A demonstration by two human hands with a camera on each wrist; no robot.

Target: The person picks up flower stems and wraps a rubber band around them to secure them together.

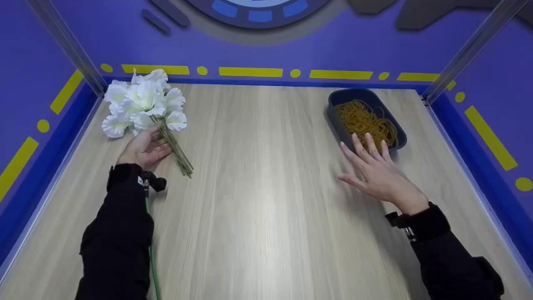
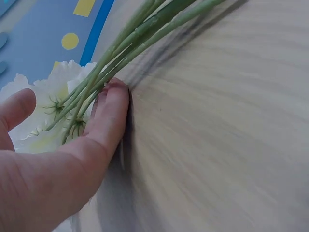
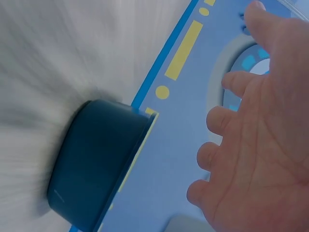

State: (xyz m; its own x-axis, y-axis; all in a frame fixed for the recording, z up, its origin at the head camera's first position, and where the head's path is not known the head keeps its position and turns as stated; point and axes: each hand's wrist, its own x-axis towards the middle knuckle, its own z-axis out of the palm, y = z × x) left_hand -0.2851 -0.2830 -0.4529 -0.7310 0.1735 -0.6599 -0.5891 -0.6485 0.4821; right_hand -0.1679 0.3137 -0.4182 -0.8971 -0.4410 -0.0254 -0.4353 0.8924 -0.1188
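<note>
Beside flower stems (image 1: 177, 152): left hand (image 1: 143, 149) grip loose, touching; right hand (image 1: 374, 168) spread.

A: Head view: bright, even light from overhead; pale glare streak down the table (image 1: 258, 200); soft shadows beside each hand.

B: Wrist views: wood grain smeared by motion blur; left hand (image 2: 53, 164) and right hand (image 3: 260, 145) close up, soft-focused; colours washed bluish.
</note>
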